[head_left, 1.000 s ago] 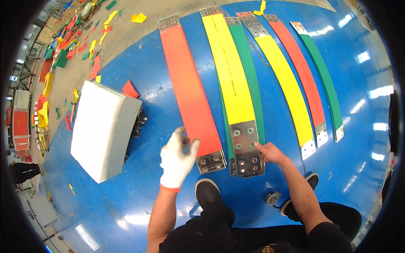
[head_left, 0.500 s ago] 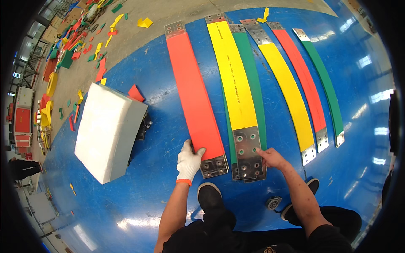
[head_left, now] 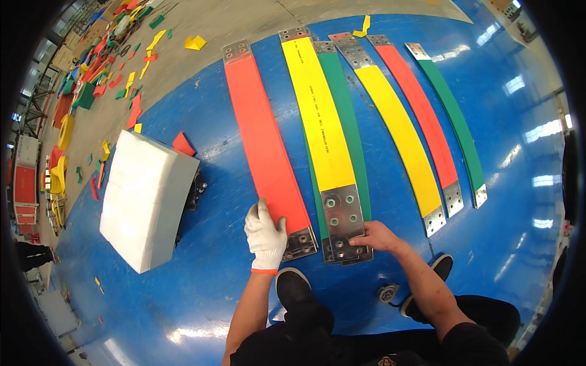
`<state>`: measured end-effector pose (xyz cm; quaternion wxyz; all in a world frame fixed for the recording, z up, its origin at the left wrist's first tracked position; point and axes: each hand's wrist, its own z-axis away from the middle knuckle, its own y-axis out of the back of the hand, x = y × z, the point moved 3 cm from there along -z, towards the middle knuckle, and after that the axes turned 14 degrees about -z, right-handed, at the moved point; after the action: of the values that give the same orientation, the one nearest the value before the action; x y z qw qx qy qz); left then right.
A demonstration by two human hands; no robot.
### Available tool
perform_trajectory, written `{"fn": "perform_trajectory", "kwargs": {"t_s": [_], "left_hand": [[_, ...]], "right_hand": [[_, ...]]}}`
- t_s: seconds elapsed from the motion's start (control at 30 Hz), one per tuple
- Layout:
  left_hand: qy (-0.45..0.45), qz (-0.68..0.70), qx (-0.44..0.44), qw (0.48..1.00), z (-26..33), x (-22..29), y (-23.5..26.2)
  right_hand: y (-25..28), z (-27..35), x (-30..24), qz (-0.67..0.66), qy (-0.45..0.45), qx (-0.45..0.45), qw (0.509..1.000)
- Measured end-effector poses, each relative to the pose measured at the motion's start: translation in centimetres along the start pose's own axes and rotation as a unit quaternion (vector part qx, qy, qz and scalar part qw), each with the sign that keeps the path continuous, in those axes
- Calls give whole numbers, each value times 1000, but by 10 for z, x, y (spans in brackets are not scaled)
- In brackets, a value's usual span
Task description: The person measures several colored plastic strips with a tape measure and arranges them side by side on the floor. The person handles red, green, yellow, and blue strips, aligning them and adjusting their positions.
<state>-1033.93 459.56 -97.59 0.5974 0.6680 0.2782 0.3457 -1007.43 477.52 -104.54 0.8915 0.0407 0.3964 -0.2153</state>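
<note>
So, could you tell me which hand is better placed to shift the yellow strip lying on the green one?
Right, probably. The bare right hand already touches the drilled metal end plate of the yellow strip. The gloved left hand rests on the neighbouring red strip.

The green bar (head_left: 347, 128) lies mostly hidden beneath the yellow bar (head_left: 320, 116), its near end unseen

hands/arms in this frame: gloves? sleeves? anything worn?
The left hand wears a white knit work glove with an orange cuff band at the wrist. The right hand is bare, with no glove. Both forearms are uncovered up to the lower edge of the view, with no sleeves showing on them. No watch or wristband is visible. Dark clothing shows below the arms.
</note>
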Motion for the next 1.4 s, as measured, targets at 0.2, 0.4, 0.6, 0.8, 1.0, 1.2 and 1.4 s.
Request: {"fn": "perform_trajectory", "kwargs": {"t_s": [0.2,0.4,0.6,0.8,1.0,1.2,1.4], "left_hand": [[-15,213,-202,956,-13,58,-18],[47,344,-313,884,-57,103,-34],[83,749,-285,593,-138,127,-60],[112,778,-332,521,-239,146,-109],[146,766,-333,531,-261,176,-105],[88,806,-331,484,-179,180,-53],[48,864,-251,434,-98,157,6]], "right_hand": [[-5,15,-3,-194,-3,2,981],[-6,35,-20,-214,16,0,977],[-24,72,-67,-143,27,25,989],[-32,101,-102,173,113,87,975],[-22,123,-109,283,80,151,944],[-5,190,-81,197,87,79,973],[30,277,-22,169,-82,50,981]]}}
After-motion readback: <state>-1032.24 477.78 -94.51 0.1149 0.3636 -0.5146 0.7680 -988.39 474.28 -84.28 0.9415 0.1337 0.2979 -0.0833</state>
